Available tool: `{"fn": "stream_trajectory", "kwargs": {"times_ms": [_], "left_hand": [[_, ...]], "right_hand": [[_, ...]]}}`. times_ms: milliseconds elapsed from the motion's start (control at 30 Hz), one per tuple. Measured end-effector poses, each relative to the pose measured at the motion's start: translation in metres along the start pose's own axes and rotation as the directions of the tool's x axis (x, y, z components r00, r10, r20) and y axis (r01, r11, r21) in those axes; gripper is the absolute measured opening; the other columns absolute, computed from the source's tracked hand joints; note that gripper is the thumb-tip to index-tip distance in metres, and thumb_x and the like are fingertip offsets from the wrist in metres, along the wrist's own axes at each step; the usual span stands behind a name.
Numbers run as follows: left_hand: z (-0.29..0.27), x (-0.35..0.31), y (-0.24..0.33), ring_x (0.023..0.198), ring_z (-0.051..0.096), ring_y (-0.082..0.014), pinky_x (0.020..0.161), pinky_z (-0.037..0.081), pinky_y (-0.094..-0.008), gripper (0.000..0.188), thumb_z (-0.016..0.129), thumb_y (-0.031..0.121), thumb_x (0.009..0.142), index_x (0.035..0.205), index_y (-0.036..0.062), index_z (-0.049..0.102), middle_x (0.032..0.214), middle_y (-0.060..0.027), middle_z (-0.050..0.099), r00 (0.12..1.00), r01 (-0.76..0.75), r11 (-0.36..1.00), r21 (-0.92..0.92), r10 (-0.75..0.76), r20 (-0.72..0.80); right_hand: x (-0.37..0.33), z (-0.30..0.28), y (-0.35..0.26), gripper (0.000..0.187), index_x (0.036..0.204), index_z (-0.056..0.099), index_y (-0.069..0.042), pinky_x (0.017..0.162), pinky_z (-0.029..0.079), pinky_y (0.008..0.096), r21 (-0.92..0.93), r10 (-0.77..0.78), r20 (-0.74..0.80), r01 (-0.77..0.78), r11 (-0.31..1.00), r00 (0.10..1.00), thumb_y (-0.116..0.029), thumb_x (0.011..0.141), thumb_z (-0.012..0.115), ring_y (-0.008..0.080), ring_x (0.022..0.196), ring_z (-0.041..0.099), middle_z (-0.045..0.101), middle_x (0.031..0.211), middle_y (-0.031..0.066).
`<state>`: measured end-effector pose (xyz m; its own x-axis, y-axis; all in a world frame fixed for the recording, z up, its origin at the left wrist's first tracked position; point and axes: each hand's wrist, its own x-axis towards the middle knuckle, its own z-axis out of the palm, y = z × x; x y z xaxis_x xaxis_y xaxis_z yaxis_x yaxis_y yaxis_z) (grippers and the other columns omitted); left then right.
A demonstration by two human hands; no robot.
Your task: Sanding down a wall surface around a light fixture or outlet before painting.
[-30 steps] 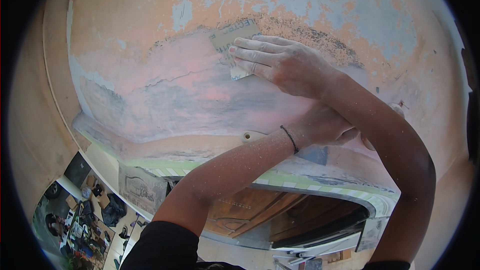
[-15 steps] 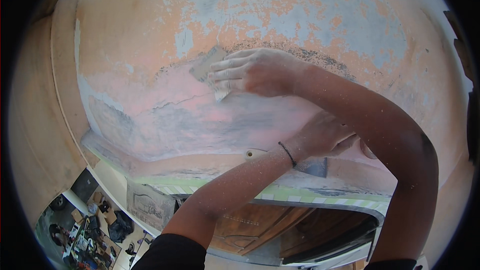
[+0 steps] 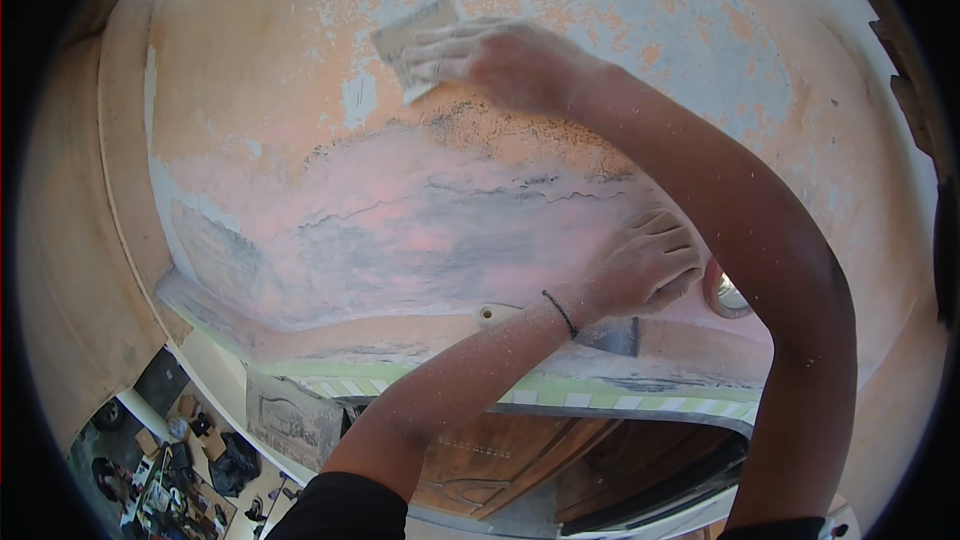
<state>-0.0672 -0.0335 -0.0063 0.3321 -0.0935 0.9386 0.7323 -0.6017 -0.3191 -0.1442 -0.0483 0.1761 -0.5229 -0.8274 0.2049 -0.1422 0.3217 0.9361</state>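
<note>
A folded sheet of greyish sandpaper (image 3: 413, 30) lies against a curved, patchy body panel (image 3: 390, 240), pressed under the fingers of my right hand (image 3: 500, 62). White dust coats those fingers. Below it, my left hand (image 3: 645, 265), with a dark cord bracelet (image 3: 560, 313) at its wrist, rests on the pink and grey area, fingers bent and somewhat apart, no object visible in it. My right forearm passes to the right of that hand. Beside the left hand is a round opening with a rim (image 3: 727, 292), partly covered by my right arm.
Pale green masking tape (image 3: 590, 399) runs along the panel's lower edge, above a window (image 3: 600, 460) showing brown wood. A small fitting with a hole (image 3: 487, 313) sits near the left wrist. At lower left, boxes, a black bag (image 3: 236, 462) and other clutter lie on the floor.
My right hand has moved up the panel with the sandpaper, from the edge of the pink area onto the orange and grey patches. My left hand stays in about the same place.
</note>
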Motion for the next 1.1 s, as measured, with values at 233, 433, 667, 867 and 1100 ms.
{"fn": "stream_trajectory", "kwargs": {"times_ms": [233, 433, 667, 867, 1100], "left_hand": [[0.003, -0.005, -0.006, 0.111, 0.062, -0.0321, 0.099, 0.048, -0.0477, 0.015, 0.071, 0.013, 0.087, 0.100, 0.0065, 0.067, 0.110, -0.0111, 0.067, 0.993, 0.027, 0.998, -0.064, -0.020, 0.117], [-0.008, -0.007, 0.000, 0.112, 0.061, -0.0321, 0.101, 0.047, -0.0465, 0.014, 0.071, 0.013, 0.089, 0.100, 0.0063, 0.067, 0.105, -0.0088, 0.066, 0.990, 0.109, 0.993, -0.050, -0.104, 0.093], [0.012, -0.002, -0.002, 0.108, 0.061, -0.0295, 0.099, 0.049, -0.0448, 0.015, 0.073, 0.013, 0.083, 0.094, 0.0086, 0.065, 0.102, -0.0079, 0.065, 0.992, 0.027, 0.998, -0.065, -0.019, 0.121], [-0.003, -0.004, -0.003, 0.108, 0.062, -0.0315, 0.098, 0.049, -0.0461, 0.017, 0.073, 0.012, 0.082, 0.096, 0.0072, 0.065, 0.106, -0.0085, 0.065, 0.997, 0.027, 0.999, -0.038, -0.024, 0.067], [0.011, -0.004, -0.005, 0.110, 0.060, -0.0291, 0.099, 0.048, -0.0446, 0.017, 0.074, 0.014, 0.082, 0.096, 0.0081, 0.066, 0.106, -0.0072, 0.064, 0.990, 0.028, 0.999, -0.031, -0.024, 0.141]], "right_hand": [[0.004, -0.015, 0.036, 0.031, 0.128, 0.068, -0.005, 0.113, 0.051, 0.0337, -0.055, 0.528, 0.084, -0.525, 0.849, 0.845, -0.002, 0.098, 0.060, 0.0203, 0.133, 0.060, 0.063, 0.142, 0.0154], [-0.039, -0.017, -0.051, 0.035, 0.134, 0.067, -0.015, 0.120, 0.044, 0.0356, 0.210, -0.053, 0.160, 0.018, 0.978, 0.986, -0.011, 0.101, 0.058, 0.0185, 0.141, 0.053, 0.059, 0.150, -0.0007], [-0.083, -0.047, 0.093, 0.028, 0.125, 0.068, -0.005, 0.079, 0.060, 0.0396, -0.301, 0.772, -0.075, -0.753, 0.585, 0.631, -0.009, 0.099, 0.059, 0.0322, 0.095, 0.073, 0.074, 0.111, 0.0180], [-0.068, -0.039, -0.039, 0.033, 0.131, 0.069, -0.012, 0.114, 0.049, 0.0341, 0.110, -0.053, 0.129, 0.039, 0.993, 0.990, -0.014, 0.101, 0.057, 0.0195, 0.135, 0.058, 0.063, 0.144, 0.0061], [-0.100, -0.068, 0.071, 0.041, 0.137, 0.064, -0.010, 0.103, 0.054, 0.0410, -0.273, 0.817, 0.040, -0.780, 0.563, 0.575, -0.003, 0.098, 0.056, 0.0297, 0.115, 0.068, 0.071, 0.128, 0.0121]]}}
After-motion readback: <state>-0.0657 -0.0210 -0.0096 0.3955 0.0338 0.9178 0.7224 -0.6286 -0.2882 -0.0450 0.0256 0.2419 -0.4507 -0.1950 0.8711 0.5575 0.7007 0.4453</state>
